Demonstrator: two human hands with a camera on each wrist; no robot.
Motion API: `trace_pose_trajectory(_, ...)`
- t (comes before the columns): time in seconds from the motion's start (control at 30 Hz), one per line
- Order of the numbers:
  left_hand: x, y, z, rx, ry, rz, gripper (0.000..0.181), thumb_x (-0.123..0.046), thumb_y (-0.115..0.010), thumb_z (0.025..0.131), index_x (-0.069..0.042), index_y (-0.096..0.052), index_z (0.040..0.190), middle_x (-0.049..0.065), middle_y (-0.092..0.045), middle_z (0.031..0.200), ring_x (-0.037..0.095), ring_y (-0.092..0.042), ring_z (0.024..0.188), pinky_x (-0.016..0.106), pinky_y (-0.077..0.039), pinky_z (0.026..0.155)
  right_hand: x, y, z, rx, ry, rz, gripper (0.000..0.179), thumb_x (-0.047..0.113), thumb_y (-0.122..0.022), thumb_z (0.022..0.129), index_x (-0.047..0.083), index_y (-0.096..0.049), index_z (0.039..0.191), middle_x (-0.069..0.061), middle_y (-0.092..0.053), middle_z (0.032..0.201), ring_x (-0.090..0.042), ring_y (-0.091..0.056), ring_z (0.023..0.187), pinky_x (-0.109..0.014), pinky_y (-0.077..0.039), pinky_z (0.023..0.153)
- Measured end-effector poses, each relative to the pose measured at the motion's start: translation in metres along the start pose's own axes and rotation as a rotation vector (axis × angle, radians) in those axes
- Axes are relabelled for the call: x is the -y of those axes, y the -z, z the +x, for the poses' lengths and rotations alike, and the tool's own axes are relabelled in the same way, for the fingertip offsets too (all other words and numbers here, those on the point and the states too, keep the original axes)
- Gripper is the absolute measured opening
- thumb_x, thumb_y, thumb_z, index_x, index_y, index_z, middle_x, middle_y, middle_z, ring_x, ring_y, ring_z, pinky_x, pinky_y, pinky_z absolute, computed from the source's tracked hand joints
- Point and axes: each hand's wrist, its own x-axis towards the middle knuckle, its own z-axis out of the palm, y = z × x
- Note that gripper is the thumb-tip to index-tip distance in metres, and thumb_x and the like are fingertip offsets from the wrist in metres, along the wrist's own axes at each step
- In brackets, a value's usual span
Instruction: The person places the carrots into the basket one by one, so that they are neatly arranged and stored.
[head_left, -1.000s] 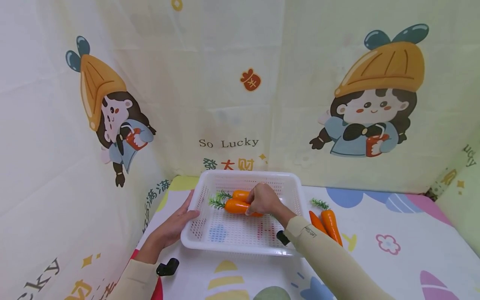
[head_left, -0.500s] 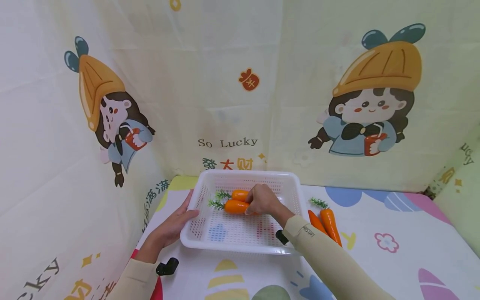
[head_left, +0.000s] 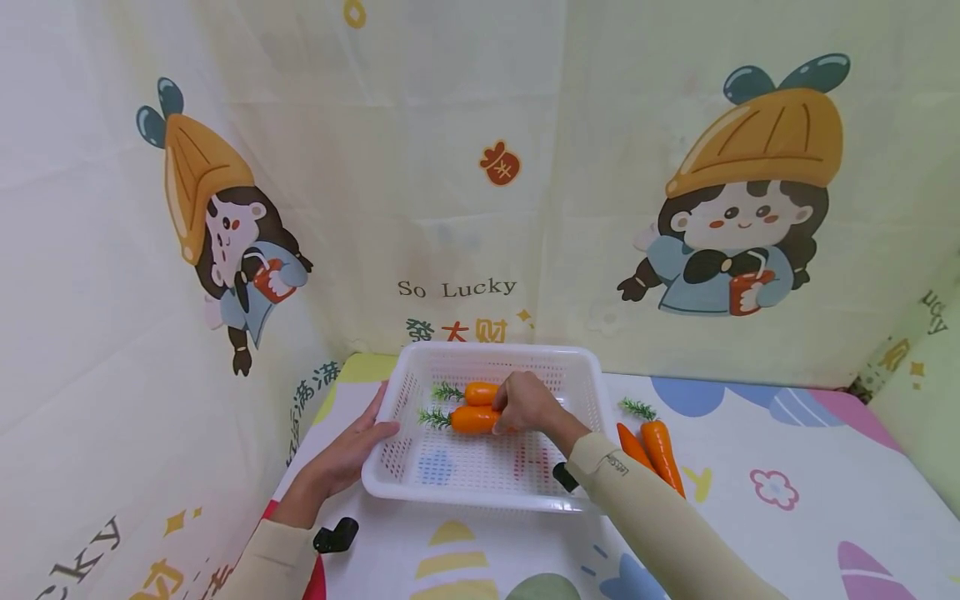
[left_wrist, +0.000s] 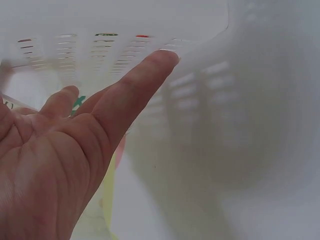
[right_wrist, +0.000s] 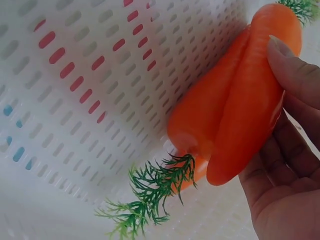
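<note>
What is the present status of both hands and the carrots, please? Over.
Right hand grips carrot inside white basket. Left hand rests against basket's left side. Two carrots outside, right of basket. No obstruction visible.

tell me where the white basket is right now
In the head view, the white basket sits on the table below centre, with the left hand at its left side and two carrots lying just outside its right side.
</note>
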Motion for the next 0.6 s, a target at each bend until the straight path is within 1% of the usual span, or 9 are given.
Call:
trace_pose_trajectory(0.1,-0.0007,-0.0006,-0.0002,0.001,0.000,0.000,0.080,-0.030,-0.051,0.109,-0.062,0.004,0.158,0.002,-0.026,0.173,0.037,-0.058,0.136,0.049,-0.058,0.102,0.0001,-0.0006,-0.0002,0.004,0.003,-0.010,0.027,0.016,-0.095,0.073,0.010,-0.085,0.097,-0.001,-0.077,0.092,-0.019,-0.062,0.088,-0.037,-0.059,0.094)
trace_pose_trajectory(0.33,0.0001,-0.0002,0.0000,-0.002,-0.001,0.005,0.080,-0.030,-0.051,0.109,-0.060,0.004,0.160,0.003,-0.023,0.174,0.037,-0.058,0.136,0.050,-0.058,0.103,-0.0014,-0.0004,-0.0002,0.022,0.041,-0.039,0.023,0.018,-0.095,0.074,0.010,-0.084,0.093,0.001,-0.075,0.086,-0.018,-0.061,0.085,-0.033,-0.059,0.087)
trace_pose_trajectory(0.5,0.0008,0.0001,0.0005,-0.003,0.001,-0.003,0.080,-0.027,-0.050,0.110,-0.058,0.005,0.161,0.002,-0.024,0.174,0.038,-0.057,0.137,0.050,-0.058,0.103,-0.0031,0.0005,-0.0005,0.035,0.052,-0.024,0.023,0.018,-0.094,0.074,0.009,-0.084,0.094,0.000,-0.076,0.086,-0.018,-0.061,0.085,-0.033,-0.059,0.087)
trace_pose_trajectory(0.6,0.0011,-0.0001,0.0006,0.005,-0.006,-0.005,0.081,-0.027,-0.049,0.110,-0.058,0.005,0.161,0.002,-0.022,0.174,0.038,-0.057,0.137,0.050,-0.057,0.104,-0.0041,0.0004,-0.0005,0.035,0.065,-0.018,0.025,0.016,-0.094,0.075,0.008,-0.084,0.096,-0.002,-0.077,0.090,-0.018,-0.061,0.087,-0.034,-0.059,0.089)
